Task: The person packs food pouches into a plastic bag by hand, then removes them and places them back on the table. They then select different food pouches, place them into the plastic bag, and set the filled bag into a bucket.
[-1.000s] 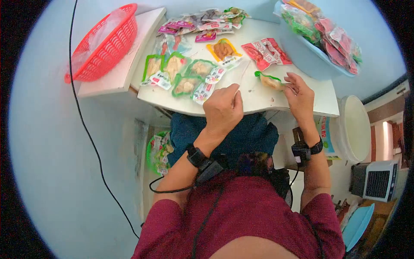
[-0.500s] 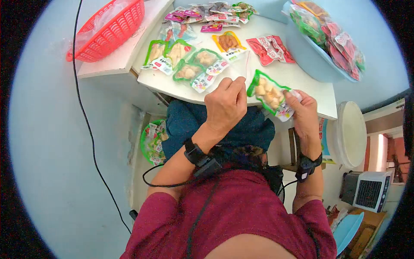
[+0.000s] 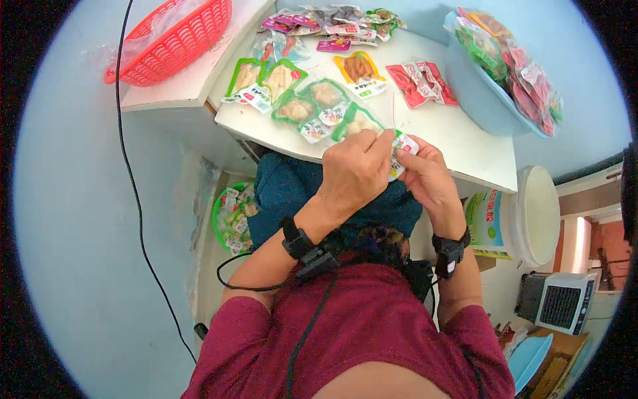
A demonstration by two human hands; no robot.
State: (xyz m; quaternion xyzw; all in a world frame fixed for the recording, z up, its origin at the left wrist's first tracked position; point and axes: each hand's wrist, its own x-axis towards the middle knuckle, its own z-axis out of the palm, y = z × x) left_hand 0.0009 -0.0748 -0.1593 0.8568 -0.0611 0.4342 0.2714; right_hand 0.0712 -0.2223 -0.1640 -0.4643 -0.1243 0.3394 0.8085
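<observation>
In front of the table edge, my right hand (image 3: 430, 176) pinches the white label end (image 3: 404, 143) of a green-edged clear food packet. The pale pieces in this packet (image 3: 359, 122) show beyond my left knuckles. My left hand (image 3: 355, 169) is closed, its fingertips over the middle of the packet. What those fingers pinch is hidden; a thin reddish line (image 3: 393, 110) rises beside them. Just left on the table lie two similar packets of pale round pieces (image 3: 294, 110). Further left are two packets of pale long pieces (image 3: 282, 80).
A yellow-edged packet (image 3: 357, 67) and red packets (image 3: 420, 83) lie farther back. Several mixed packets (image 3: 332, 26) line the wall. A light-blue basin (image 3: 475, 93) of packets stands right, a red basket (image 3: 179, 46) left. Below are a green basket (image 3: 216, 216) and white bucket (image 3: 537, 216).
My right hand has brought the packet leftward, up against my left hand. The packet's near half now sits partly behind my left fingers. My left hand stays closed.
</observation>
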